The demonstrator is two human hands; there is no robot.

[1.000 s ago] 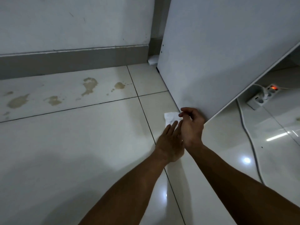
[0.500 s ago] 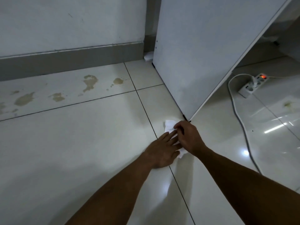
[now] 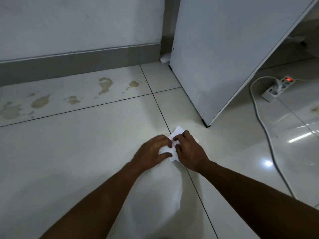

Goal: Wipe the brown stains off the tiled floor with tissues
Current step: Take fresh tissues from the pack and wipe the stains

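A white tissue (image 3: 168,150) lies crumpled on the pale tiled floor (image 3: 77,152) near a tile joint. My left hand (image 3: 151,151) and my right hand (image 3: 189,151) both grip it, fingers curled into the paper from either side. Several brown stains (image 3: 104,86) spread over the far tile row along the wall, well to the upper left of my hands; the nearest blot (image 3: 133,84) sits close to the tile joint. A faint stain (image 3: 315,109) shows at the far right edge.
A white cabinet panel (image 3: 215,57) stands on small black feet just beyond my hands. A power strip (image 3: 278,87) with a lit red switch and its white cable (image 3: 264,128) lie on the floor at right. A grey skirting board (image 3: 77,63) runs along the wall.
Both hands have come down from the panel's corner to the floor and bunched the tissue between them. The view has tilted so more of the floor at right shows.
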